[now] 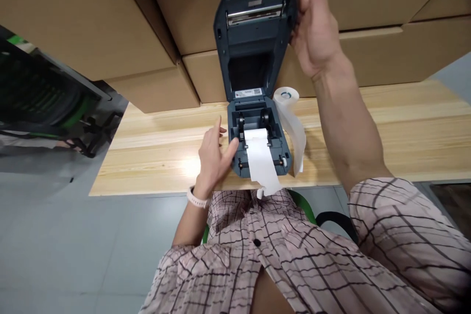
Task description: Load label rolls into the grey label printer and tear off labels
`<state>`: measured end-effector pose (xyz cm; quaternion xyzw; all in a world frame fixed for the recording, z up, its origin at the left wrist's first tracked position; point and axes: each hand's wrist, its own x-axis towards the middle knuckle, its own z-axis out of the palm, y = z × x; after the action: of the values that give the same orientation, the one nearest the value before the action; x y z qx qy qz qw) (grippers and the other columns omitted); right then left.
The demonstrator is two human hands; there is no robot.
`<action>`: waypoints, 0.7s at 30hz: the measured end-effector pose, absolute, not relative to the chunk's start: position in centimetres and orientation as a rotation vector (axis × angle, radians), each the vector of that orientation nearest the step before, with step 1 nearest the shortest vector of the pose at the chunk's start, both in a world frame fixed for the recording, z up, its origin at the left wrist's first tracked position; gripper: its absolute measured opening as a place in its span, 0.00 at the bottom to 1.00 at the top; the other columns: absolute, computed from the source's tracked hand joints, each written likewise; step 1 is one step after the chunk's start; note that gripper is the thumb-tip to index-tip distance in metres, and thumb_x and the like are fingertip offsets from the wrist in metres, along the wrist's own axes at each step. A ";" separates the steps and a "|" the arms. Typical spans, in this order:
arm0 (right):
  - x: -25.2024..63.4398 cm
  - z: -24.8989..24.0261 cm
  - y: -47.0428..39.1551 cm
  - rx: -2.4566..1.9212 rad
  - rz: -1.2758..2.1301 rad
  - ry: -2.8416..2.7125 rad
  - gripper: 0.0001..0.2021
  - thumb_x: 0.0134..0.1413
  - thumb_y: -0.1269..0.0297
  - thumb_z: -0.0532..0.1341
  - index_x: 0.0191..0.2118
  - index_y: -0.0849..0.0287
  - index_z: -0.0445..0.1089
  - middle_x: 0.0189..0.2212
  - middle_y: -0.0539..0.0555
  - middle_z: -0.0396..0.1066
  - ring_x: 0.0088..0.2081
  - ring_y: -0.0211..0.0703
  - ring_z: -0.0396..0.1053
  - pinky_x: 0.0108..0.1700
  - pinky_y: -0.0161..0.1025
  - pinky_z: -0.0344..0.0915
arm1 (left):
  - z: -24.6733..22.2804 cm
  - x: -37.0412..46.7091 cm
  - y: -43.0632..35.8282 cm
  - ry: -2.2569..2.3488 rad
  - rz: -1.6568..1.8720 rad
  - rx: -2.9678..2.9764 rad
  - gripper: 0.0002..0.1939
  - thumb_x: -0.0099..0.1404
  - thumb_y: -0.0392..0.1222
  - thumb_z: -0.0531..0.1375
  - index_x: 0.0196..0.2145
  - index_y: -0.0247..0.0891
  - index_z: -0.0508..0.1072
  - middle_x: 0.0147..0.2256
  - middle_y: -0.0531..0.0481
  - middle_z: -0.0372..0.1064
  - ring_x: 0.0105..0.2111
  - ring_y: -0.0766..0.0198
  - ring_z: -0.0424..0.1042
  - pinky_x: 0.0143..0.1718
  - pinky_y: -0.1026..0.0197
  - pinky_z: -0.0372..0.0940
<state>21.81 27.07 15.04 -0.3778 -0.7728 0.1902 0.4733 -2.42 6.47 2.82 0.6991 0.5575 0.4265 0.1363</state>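
A dark grey-blue label printer (pixel 234 157) stands on the wooden table with its lid (pixel 243 39) raised. My right hand (pixel 318 29) holds the lid by its upper right corner, fingers partly hidden behind it and thumb pointing up. Beside the printer's left wall is my left hand (pixel 215 154), open, its thumb resting on the edge of the base. Inside the base lies a small paper roll (pixel 256 135); its white strip (pixel 263 162) runs out over the front, ending in a torn, curled edge. A larger label roll (pixel 286 94) stands right of the printer, its strip unrolled toward me.
Large cardboard boxes (pixel 235 14) are stacked close behind the printer along the back of the table (pixel 154 157). The table's front edge runs just before my lap. To the left, a dark chair (pixel 37 88) with green parts stands on the grey floor.
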 end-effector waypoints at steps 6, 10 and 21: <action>22.1 11.7 17.3 -0.613 0.655 -1.690 0.36 0.76 0.36 0.42 0.66 0.56 0.73 0.59 0.53 0.80 0.62 0.48 0.77 0.65 0.46 0.72 | 1.9 -1.1 -0.5 1.060 1.925 2.368 0.24 0.79 0.42 0.46 0.57 0.48 0.79 0.41 0.48 0.79 0.44 0.53 0.76 0.46 0.48 0.73; 23.5 7.5 10.1 -0.685 0.471 -2.025 0.33 0.77 0.37 0.42 0.65 0.48 0.74 0.67 0.52 0.74 0.72 0.53 0.67 0.76 0.60 0.59 | 1.0 -1.0 -0.4 1.347 2.267 2.057 0.22 0.78 0.40 0.47 0.53 0.49 0.80 0.42 0.48 0.76 0.45 0.53 0.75 0.46 0.48 0.71; 23.5 3.3 6.4 -0.904 0.234 -2.248 0.24 0.79 0.55 0.46 0.71 0.48 0.68 0.75 0.54 0.63 0.78 0.51 0.55 0.78 0.62 0.51 | -1.4 1.1 2.1 1.240 1.814 2.438 0.23 0.79 0.44 0.46 0.63 0.43 0.73 0.58 0.41 0.77 0.66 0.47 0.71 0.64 0.38 0.69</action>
<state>23.46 6.41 3.32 -0.3482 -0.8664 0.0903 0.3462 1.09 2.14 -1.40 0.7411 0.3769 0.5512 -0.0701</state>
